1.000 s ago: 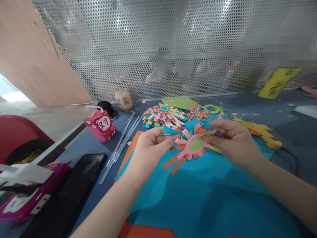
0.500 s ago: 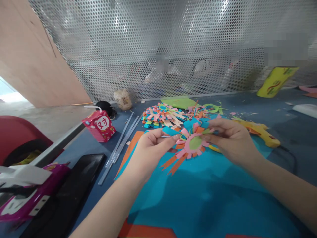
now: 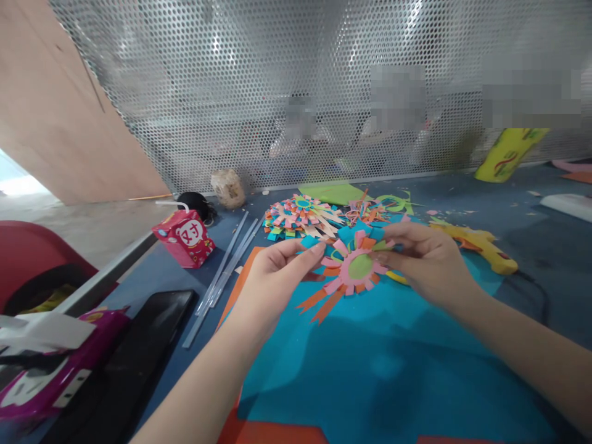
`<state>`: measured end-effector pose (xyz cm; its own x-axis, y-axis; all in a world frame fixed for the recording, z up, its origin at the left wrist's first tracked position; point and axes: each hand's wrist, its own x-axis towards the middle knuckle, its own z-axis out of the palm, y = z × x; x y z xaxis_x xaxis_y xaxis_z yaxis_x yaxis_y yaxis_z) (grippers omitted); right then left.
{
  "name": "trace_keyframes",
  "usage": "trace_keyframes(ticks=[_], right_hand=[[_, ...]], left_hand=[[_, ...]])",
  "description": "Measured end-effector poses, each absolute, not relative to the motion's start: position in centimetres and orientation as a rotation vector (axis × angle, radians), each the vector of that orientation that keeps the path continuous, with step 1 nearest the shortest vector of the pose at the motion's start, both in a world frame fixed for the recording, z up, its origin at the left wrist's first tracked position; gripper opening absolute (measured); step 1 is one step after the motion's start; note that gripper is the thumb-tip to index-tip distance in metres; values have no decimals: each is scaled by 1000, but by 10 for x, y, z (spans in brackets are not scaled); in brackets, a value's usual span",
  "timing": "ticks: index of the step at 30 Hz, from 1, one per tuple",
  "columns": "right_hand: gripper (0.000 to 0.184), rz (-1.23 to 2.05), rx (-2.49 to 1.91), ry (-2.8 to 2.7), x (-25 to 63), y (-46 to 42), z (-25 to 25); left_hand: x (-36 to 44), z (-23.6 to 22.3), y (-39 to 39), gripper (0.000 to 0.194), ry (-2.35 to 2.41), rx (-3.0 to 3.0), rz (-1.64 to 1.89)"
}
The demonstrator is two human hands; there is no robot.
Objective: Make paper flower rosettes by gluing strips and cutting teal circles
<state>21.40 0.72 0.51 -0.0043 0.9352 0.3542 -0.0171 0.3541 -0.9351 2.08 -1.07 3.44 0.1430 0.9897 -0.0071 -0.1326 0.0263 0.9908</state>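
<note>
Both hands hold a layered paper flower (image 3: 355, 268) above a blue foam sheet (image 3: 379, 364). The flower has a green centre, pink petals, orange strips and blue loops. My left hand (image 3: 272, 274) pinches a blue loop at the flower's left edge between thumb and forefinger. My right hand (image 3: 423, 262) grips the flower's right side, fingers curled around the petals. A pile of finished paper flowers (image 3: 300, 216) lies just behind them on the table.
A yellow glue gun (image 3: 481, 243) lies right of the hands. Clear glue sticks (image 3: 226, 265), a red drink carton (image 3: 182, 237) with a straw and a black phone (image 3: 139, 351) sit to the left. A perforated metal screen (image 3: 296, 92) closes the back. Green paper (image 3: 333, 192) lies behind.
The flower and both hands have shifted slightly left and down in view; the grips stay the same.
</note>
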Motion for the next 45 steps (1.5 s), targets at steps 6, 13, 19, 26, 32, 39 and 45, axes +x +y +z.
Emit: trace_keyframes(ticks=[6,13,19,26,32,39,45], right_hand=[[24,933,-941,-1352,213,7,6],[19,880,-936,-1412,213,6,4],[24,-21,-632,-1940,225,-7,13],[17,-914,-125,-2277,228,-15,18],[19,-996,-22,-2253,224,-14,10],[19,-1059,-22,-2241,222,-13,8],[18,-1070,-26,-2251,222,-13,9]], left_hand=[[19,32,-9,22,1026,1172,1149],[17,29,-7,22,992,1160,1176],[16,33,0,39,1007,981,1149],[19,38,-12,38,963,888,890],[19,31,-11,42,964,970,870],[17,24,-9,44,976,1063,874],[18,25,-8,42,991,1056,890]])
